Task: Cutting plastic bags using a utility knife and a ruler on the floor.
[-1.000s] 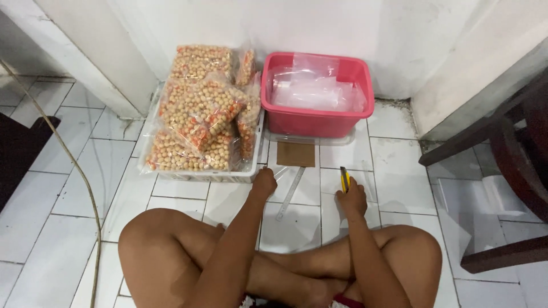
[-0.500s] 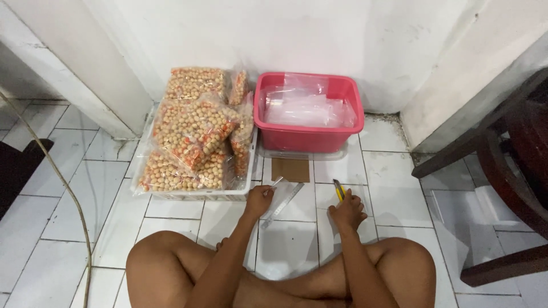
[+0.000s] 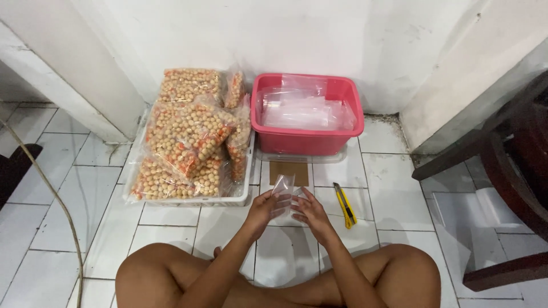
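Observation:
I sit cross-legged on a white tiled floor. My left hand (image 3: pixel 264 209) and my right hand (image 3: pixel 309 210) together hold a small clear plastic bag (image 3: pixel 282 192) just above the floor in front of me. A yellow utility knife (image 3: pixel 344 205) lies on the tiles to the right of my right hand, untouched. A brown cardboard piece (image 3: pixel 289 171) lies flat beyond my hands. A clear ruler under my hands is mostly hidden.
A pink tub (image 3: pixel 308 140) with clear plastic bags stands against the wall. Left of it a white tray (image 3: pixel 234 200) carries several bags of round snacks (image 3: pixel 185 132). A dark wooden chair (image 3: pixel 502 165) is at right, a cable (image 3: pixel 54 197) at left.
My right hand has let go of the yellow knife, which now lies on the floor. Both hands have come together and lifted a clear plastic bag.

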